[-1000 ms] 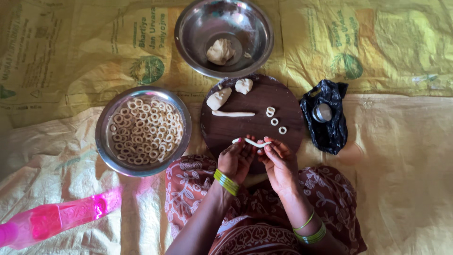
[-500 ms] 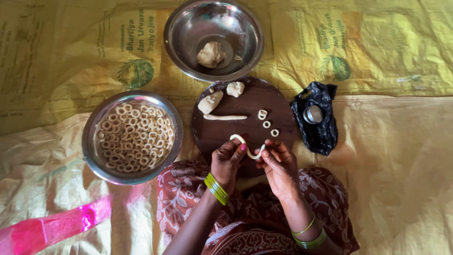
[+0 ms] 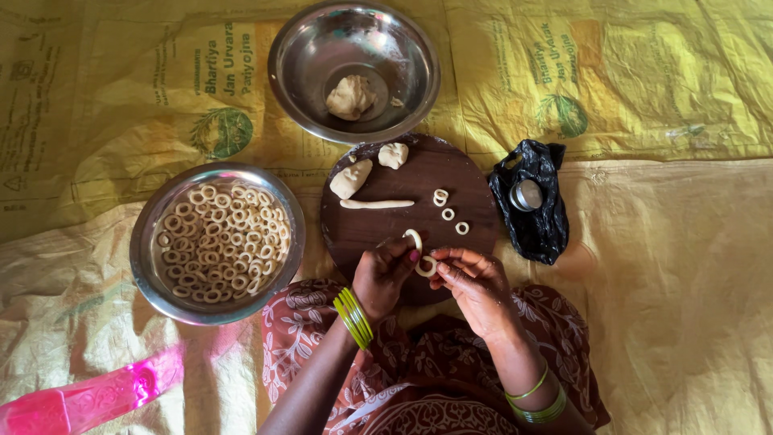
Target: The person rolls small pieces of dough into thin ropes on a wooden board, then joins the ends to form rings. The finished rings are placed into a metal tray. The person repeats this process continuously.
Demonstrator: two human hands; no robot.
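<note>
Round board (image 3: 378, 234) below; both hands (image 3: 385, 274) (image 3: 475, 283) apparently pinching dough strip (image 3: 420, 256) between fingertips.

Left hand (image 3: 386, 274) and right hand (image 3: 475, 283) close together, fingertips nearly meeting, fingers curled inward in a pinch; both forearms angled up from below, wrists bent.

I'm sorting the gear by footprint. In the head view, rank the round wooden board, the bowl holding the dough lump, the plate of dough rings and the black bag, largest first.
1. Round wooden board.
2. Plate of dough rings and bowl holding the dough lump: too alike to rank.
3. Black bag, clearly smallest.
</note>
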